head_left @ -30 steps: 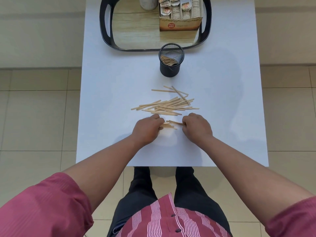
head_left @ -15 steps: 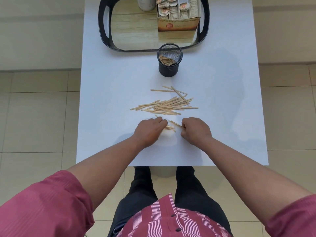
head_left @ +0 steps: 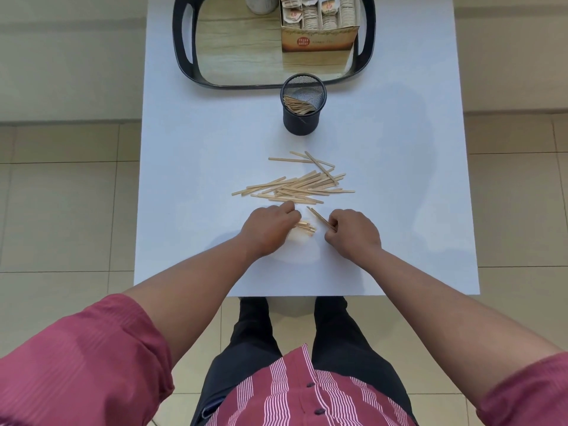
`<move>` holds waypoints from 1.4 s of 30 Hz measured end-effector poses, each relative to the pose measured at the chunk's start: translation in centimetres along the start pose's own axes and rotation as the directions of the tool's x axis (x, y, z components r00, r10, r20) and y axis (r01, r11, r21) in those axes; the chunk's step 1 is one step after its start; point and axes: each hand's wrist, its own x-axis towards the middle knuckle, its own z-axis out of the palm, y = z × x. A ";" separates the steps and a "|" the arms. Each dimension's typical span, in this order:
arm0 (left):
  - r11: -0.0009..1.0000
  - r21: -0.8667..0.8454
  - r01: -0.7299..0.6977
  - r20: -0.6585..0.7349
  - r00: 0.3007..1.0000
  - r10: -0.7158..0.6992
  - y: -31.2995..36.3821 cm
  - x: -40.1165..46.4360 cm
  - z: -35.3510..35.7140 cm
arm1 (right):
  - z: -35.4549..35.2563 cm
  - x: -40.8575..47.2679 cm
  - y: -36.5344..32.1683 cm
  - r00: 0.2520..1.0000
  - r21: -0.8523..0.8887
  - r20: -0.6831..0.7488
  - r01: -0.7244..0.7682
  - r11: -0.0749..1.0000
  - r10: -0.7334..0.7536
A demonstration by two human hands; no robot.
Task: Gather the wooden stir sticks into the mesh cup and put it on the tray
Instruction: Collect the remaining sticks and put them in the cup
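A loose pile of wooden stir sticks (head_left: 295,186) lies across the middle of the white table (head_left: 190,149). Beyond it stands the black mesh cup (head_left: 302,118), upright, with several sticks inside. The black tray (head_left: 184,56) sits at the table's far end. My left hand (head_left: 270,227) grips a small bundle of sticks (head_left: 305,226) just under the pile, its fingers curled round them. My right hand (head_left: 353,232) pinches a couple of sticks (head_left: 318,216) that point up and to the left.
On the tray stand a cardboard box of sachets (head_left: 319,35) at the right and a pale container (head_left: 261,3) at the back. The table's near edge (head_left: 307,295) is close to my body. Tiled floor surrounds the table.
Both hands have shifted slightly toward the pile. The sticks in my right hand have swung from lying flat toward my left hand to pointing up-left, apart from the left bundle.
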 end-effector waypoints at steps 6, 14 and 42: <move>0.989 0.143 -0.025 0.043 0.999 0.019 0.7 -0.1 -0.1 | 0.1 0.0 -0.2 1.000 -0.028 -0.014 0.003 1.000 -0.004; 0.985 0.172 -0.016 0.041 0.999 0.010 0.9 -0.4 -0.2 | 0.5 -0.3 -0.4 1.000 -0.023 -0.010 -0.015 1.000 0.015; 0.906 -0.234 0.352 0.035 0.935 -0.354 0.9 1.0 -0.5 | -0.5 -0.6 -1.4 0.994 0.252 0.020 -0.109 0.962 0.107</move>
